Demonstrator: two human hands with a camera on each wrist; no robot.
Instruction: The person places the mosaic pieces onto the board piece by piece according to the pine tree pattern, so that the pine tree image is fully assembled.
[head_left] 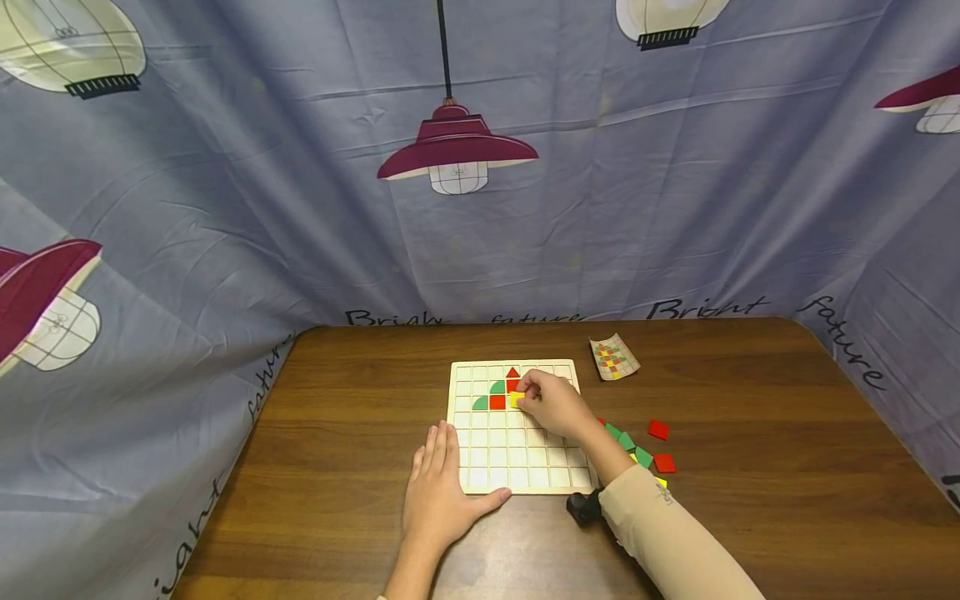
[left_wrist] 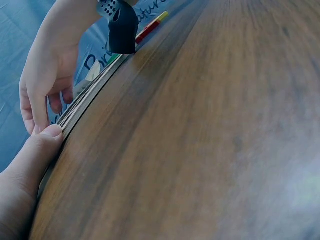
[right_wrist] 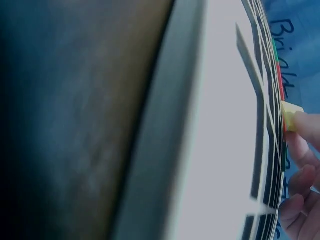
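A white grid board point(head_left: 487, 458) lies on the table, with a red triangle point(head_left: 512, 373), red squares point(head_left: 497, 402) and green quarter-round tiles point(head_left: 481, 404) set in its upper cells. My right hand point(head_left: 553, 403) pinches a yellow square tile point(head_left: 517, 400) between thumb and fingertips, over the cell right of the lower red square. The right wrist view shows that yellow tile point(right_wrist: 291, 116) tilted at the fingertips. My left hand point(head_left: 437, 498) rests at the board's lower left corner, fingers straight along the left edge and thumb point(left_wrist: 47, 137) against the near edge.
Loose green point(head_left: 626, 442), red point(head_left: 664, 462) and yellow tiles lie right of the board, partly hidden by my right forearm. A small pattern card point(head_left: 614, 358) lies behind them. A black wrist device point(head_left: 584, 507) hangs by the right sleeve. A printed curtain point(head_left: 570, 208) surrounds the table.
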